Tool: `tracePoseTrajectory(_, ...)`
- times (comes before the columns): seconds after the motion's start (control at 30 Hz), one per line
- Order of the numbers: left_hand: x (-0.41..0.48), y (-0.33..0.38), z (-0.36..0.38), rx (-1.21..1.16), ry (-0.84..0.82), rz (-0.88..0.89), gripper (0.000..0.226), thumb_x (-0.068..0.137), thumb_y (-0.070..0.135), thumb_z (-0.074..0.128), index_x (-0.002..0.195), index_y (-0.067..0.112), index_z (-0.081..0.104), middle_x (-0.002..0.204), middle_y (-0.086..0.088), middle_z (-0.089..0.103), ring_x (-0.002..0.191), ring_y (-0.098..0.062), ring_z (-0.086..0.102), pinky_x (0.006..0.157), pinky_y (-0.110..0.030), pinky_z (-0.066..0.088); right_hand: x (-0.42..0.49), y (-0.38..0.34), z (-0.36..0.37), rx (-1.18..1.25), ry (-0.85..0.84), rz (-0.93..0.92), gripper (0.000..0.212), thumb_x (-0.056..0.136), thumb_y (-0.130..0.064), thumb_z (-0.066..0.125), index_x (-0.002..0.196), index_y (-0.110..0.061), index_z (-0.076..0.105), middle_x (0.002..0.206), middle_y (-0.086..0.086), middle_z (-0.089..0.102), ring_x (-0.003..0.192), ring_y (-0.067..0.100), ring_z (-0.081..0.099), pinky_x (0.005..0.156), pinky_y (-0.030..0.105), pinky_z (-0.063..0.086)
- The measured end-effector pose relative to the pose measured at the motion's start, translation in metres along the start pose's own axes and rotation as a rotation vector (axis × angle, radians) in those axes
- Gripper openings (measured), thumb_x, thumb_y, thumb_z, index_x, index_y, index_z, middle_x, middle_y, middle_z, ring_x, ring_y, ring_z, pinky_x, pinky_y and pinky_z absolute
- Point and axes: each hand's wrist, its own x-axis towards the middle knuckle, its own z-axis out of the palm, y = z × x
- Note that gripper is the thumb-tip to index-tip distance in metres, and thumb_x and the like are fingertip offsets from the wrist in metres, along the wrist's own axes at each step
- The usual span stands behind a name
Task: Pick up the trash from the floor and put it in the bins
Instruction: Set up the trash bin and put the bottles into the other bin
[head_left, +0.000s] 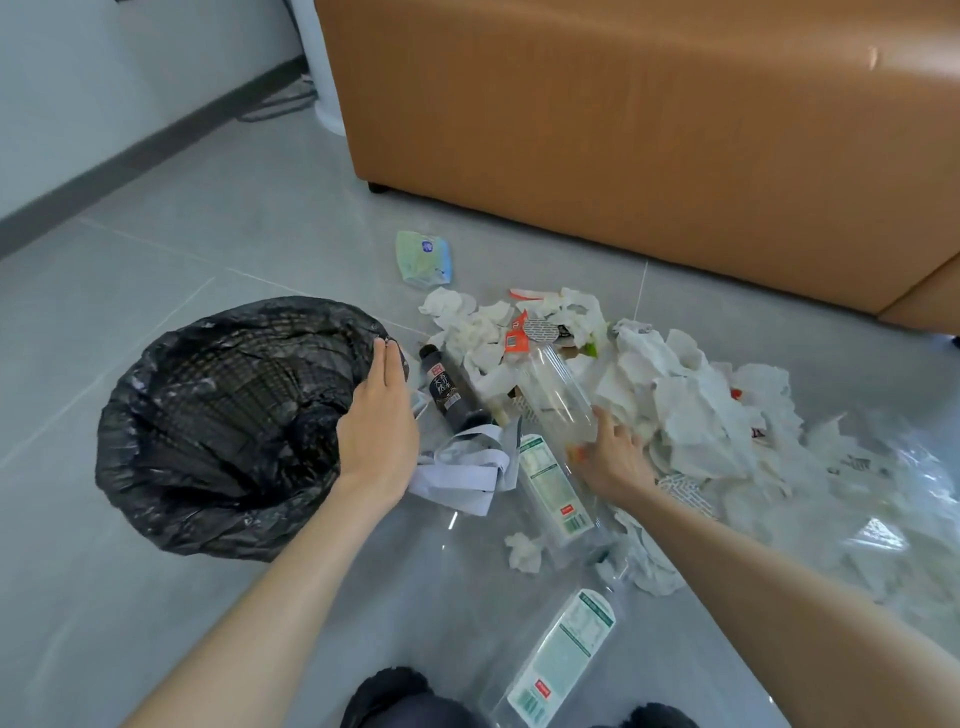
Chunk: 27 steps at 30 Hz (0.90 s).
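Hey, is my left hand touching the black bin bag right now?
Touching. The head view shows the left hand lying over the rim of the black bin bag, its straight fingers resting on the plastic with no gap visible.

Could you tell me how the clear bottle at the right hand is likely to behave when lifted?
The clear bottle looks empty, so it is probably light. It lies on its side among crumpled tissues, so a nudge may roll it. Its thin, see-through wall could dent or slip under the right hand.
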Motion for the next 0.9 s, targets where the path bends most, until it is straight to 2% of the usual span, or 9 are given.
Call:
tracePoseTrajectory(0.13, -0.006, -0.007, 0.006, 0.065, 0.030, 0.070, 0.076, 0.091, 0.001, 0.047, 0.151, 0.011, 0.001, 0.160, 0.002, -0.007, 0.123, -0.019, 0.047, 0.065, -0.023, 0.040, 0.001, 0.005, 0.016, 0.063, 0.003, -0.006, 0.065, 0.092, -0.032, 0.045, 0.144, -0.032, 0.005, 0.143, 0.020, 0.034, 0.126, 0.040, 0.039, 0.091, 0.051, 0.042)
tracePoseTrajectory(0.27, -0.004, -0.007, 0.008, 0.053, 0.021, 0.088, 0.078, 0.091, 0.000, 0.048, 0.151, 0.011, 0.000, 0.160, 0.001, -0.009, 0.123, -0.019, 0.048, 0.068, -0.023, 0.043, 0.013, 0.020, 0.028, 0.183, -0.055, -0.012, 0.073, 0.086, -0.037, 0.051, 0.136, -0.048, 0.000, 0.108, 0.017, 0.060, 0.089, 0.033, 0.060, 0.079, 0.048, 0.052)
tracePoseTrajectory(0.4, -0.004, -0.007, 0.005, 0.004, -0.025, 0.104, 0.079, 0.090, -0.004, 0.046, 0.151, 0.011, -0.002, 0.159, 0.003, -0.012, 0.125, -0.020, 0.047, 0.076, -0.025, 0.045, -0.003, 0.017, 0.024, 0.258, -0.025, -0.034, 0.064, 0.089, -0.039, 0.055, 0.134, -0.042, 0.009, 0.117, 0.012, 0.051, 0.091, 0.030, 0.057, 0.074, 0.040, 0.049)
tracePoseTrajectory(0.5, -0.007, -0.011, 0.000, -0.026, -0.056, 0.104, 0.083, 0.088, -0.006, 0.048, 0.151, 0.012, -0.002, 0.158, 0.006, -0.015, 0.117, -0.020, 0.052, 0.066, -0.021, 0.038, -0.010, 0.012, 0.022, 0.351, -0.004, -0.037, 0.065, 0.092, -0.021, 0.056, 0.141, -0.025, 0.013, 0.115, 0.013, 0.050, 0.088, 0.023, 0.052, 0.064, 0.029, 0.042)
tracePoseTrajectory(0.57, -0.009, -0.013, -0.002, -0.054, -0.079, 0.105, 0.081, 0.089, -0.007, 0.046, 0.151, 0.013, -0.002, 0.158, 0.007, -0.014, 0.111, -0.021, 0.054, 0.063, -0.023, 0.037, -0.010, 0.010, 0.020, 0.379, 0.021, -0.036, 0.065, 0.090, -0.010, 0.056, 0.142, -0.016, 0.017, 0.112, 0.014, 0.055, 0.087, 0.024, 0.053, 0.067, 0.031, 0.046)
tracePoseTrajectory(0.63, -0.012, -0.016, -0.005, -0.100, -0.088, 0.108, 0.077, 0.091, -0.004, 0.044, 0.152, 0.014, 0.000, 0.159, 0.008, -0.012, 0.116, -0.022, 0.052, 0.064, -0.024, 0.040, -0.012, 0.005, 0.016, 0.359, 0.030, -0.051, 0.064, 0.090, -0.011, 0.054, 0.142, -0.011, 0.016, 0.106, 0.013, 0.059, 0.087, 0.030, 0.057, 0.071, 0.039, 0.048)
tracePoseTrajectory(0.73, -0.018, -0.019, -0.015, -0.124, -0.056, 0.119, 0.070, 0.097, 0.012, 0.046, 0.152, 0.015, 0.003, 0.159, 0.005, -0.009, 0.132, -0.022, 0.040, 0.082, -0.029, 0.049, -0.016, -0.009, -0.006, 0.368, 0.043, -0.060, 0.061, 0.095, -0.018, 0.048, 0.144, -0.008, 0.014, 0.091, 0.009, 0.057, 0.077, 0.027, 0.055, 0.063, 0.035, 0.042)
tracePoseTrajectory(0.83, -0.026, -0.027, -0.030, -0.113, -0.046, 0.094, 0.072, 0.096, 0.030, 0.049, 0.152, 0.016, 0.006, 0.160, 0.000, 0.002, 0.140, -0.022, 0.030, 0.104, -0.035, 0.038, -0.026, -0.028, -0.038, 0.426, 0.074, -0.121, 0.059, 0.096, -0.021, 0.048, 0.144, -0.012, 0.015, 0.076, 0.003, 0.053, 0.067, 0.024, 0.053, 0.066, 0.041, 0.047)
tracePoseTrajectory(0.9, -0.032, -0.036, -0.040, -0.096, -0.025, 0.082, 0.078, 0.091, 0.041, 0.053, 0.151, 0.016, 0.010, 0.158, -0.003, 0.017, 0.139, -0.022, 0.031, 0.108, -0.035, 0.035, -0.037, -0.041, -0.061, 0.438, 0.089, -0.201, 0.054, 0.097, -0.024, 0.048, 0.140, -0.018, 0.018, 0.073, 0.003, 0.051, 0.055, 0.020, 0.048, 0.055, 0.037, 0.044)
